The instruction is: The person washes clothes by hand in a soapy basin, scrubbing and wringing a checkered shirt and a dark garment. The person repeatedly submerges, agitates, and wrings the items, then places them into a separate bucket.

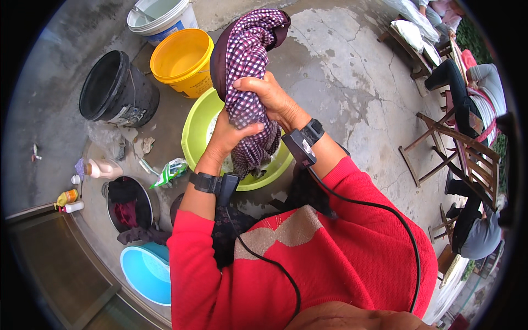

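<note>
A purple-and-white checked cloth garment (247,53) with plain dark purple parts is bunched up in both hands. My left hand (229,134) grips its lower part, thumb lying across the fabric. Higher up, my right hand (270,97) is closed around the same cloth. The lower end hangs down into a lime-green plastic basin (194,123), where some suds show. Beyond my right hand the upper end of the garment folds over to the right. Much of the basin's inside is hidden by the cloth and my arms.
Beyond the basin stand a yellow bucket (181,62), a white bucket (165,24) and a black bucket (119,90). At left are a green-and-white packet (171,171), a metal pot (150,194) holding dark clothes, and a blue basin (144,272). People sit near wooden folding chairs (462,144) at right.
</note>
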Tool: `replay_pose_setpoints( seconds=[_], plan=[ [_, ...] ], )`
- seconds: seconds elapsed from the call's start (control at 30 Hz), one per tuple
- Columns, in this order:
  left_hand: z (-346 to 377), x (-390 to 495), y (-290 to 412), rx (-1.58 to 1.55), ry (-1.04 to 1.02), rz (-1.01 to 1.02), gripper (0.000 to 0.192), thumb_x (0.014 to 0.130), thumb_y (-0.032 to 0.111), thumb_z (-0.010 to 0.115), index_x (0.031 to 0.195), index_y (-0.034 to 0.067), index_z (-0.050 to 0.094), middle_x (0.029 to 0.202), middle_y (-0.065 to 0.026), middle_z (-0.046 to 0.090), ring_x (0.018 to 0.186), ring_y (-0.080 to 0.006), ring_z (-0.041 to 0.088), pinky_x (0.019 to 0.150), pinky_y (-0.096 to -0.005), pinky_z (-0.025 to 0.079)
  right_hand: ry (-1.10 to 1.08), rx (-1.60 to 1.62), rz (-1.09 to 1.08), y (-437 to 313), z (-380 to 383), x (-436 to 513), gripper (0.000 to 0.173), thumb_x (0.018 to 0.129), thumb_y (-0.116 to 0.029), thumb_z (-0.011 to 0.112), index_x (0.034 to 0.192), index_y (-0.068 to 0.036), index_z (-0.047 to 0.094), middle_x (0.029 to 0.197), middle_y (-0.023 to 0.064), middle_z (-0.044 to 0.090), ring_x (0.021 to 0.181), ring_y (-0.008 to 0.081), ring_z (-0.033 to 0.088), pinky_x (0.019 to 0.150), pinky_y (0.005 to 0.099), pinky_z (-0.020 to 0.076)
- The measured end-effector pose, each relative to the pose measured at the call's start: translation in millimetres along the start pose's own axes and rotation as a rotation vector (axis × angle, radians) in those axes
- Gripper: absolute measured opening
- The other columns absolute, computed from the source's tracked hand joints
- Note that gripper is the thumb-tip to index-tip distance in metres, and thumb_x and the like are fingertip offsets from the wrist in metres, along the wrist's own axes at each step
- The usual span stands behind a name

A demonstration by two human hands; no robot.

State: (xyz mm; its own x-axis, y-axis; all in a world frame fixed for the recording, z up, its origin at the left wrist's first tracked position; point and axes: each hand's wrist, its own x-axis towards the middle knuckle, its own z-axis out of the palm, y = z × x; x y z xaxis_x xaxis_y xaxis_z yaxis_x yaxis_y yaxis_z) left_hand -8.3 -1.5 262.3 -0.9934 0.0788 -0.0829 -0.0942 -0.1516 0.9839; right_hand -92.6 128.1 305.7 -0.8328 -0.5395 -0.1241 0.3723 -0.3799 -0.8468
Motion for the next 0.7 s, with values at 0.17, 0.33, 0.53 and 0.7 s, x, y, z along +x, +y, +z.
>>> replay_pose_setpoints(
  seconds=[0.17, 0.33, 0.53, 0.7],
  plan=[
    [-4.1, 1.6, -0.7, 0.387, 0.136, 0.139, 0.08, 0.066, 0.021, 0.088, 0.132, -0.002, 0.049, 0.123, -0.009, 0.059, 0.113, -0.0205, 0.058, 0.099, -0.033, 0.046, -0.012, 0.031, -0.002, -3.2, 5.7, -3.4, 0.04, 0.074, -0.014, 0.074, 0.104, 0.008, 0.061, 0.093, 0.0139, 0.067, 0.081, 0.0207, 0.068, 0.074, 0.0334, 0.0576],
    [2.0, -5.1, 7.1, 0.121, 0.107, 0.078, 0.068, 0.066, 0.013, 0.085, 0.124, -0.003, 0.055, 0.116, -0.0075, 0.063, 0.104, -0.0178, 0.062, 0.093, -0.0319, 0.049, -0.129, -0.099, -0.12, -5.8, 8.7, -8.7, 0.055, 0.084, -0.036, 0.074, 0.116, 0.006, 0.058, 0.106, 0.0106, 0.065, 0.093, 0.0171, 0.065, 0.084, 0.0309, 0.0549],
    [3.9, -14.4, 32.7, -0.232, 0.15, 0.106, 0.056, 0.067, 0.003, 0.078, 0.118, -0.005, 0.058, 0.108, -0.0111, 0.066, 0.095, -0.0212, 0.066, 0.087, -0.0341, 0.053, -0.312, -0.453, -0.114, -16.1, -14.3, -14.3, 0.074, 0.086, -0.054, 0.065, 0.127, 0.007, 0.054, 0.121, 0.0154, 0.062, 0.112, 0.0201, 0.059, 0.099, 0.0337, 0.0452],
    [-4.8, -13.6, 52.7, -0.476, 0.197, 0.186, 0.05, 0.069, 0.0, 0.068, 0.118, -0.004, 0.059, 0.105, -0.0129, 0.066, 0.094, -0.0232, 0.066, 0.086, -0.035, 0.054, -0.508, -0.476, -0.044, -19.8, -20.1, -36.8, 0.084, 0.082, -0.047, 0.074, 0.145, -0.001, 0.04, 0.137, 0.0141, 0.054, 0.127, 0.0211, 0.049, 0.11, 0.0352, 0.0357]
  ],
)
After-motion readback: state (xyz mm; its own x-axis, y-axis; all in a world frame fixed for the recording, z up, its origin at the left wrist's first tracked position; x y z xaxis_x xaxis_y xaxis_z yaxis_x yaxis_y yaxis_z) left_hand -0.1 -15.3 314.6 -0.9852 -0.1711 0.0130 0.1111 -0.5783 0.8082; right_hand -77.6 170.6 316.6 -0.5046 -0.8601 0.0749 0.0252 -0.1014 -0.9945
